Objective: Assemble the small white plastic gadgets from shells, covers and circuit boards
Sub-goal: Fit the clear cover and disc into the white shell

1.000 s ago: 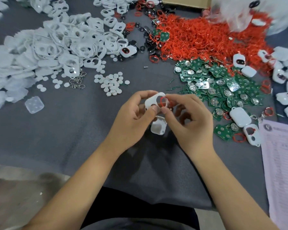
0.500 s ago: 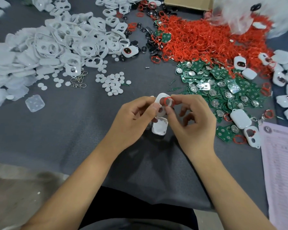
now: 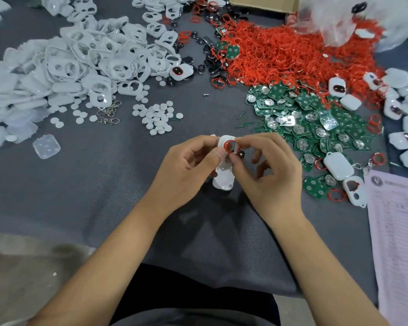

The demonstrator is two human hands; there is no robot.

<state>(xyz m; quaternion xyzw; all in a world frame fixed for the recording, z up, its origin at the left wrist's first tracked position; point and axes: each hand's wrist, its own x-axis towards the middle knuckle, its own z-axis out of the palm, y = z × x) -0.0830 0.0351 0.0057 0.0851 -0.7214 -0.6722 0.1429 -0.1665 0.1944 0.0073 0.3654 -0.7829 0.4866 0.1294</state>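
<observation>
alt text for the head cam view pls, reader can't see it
Two hands, the left hand and right hand, pinch a white cover with a red ring over a grey table. Around them lie heaps of white covers, red rings and green circuit boards.

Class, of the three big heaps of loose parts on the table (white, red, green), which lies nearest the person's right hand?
The green circuit boards: their heap spreads just beyond the right hand. The red rings lie farther back, and the white covers lie far left.
</observation>
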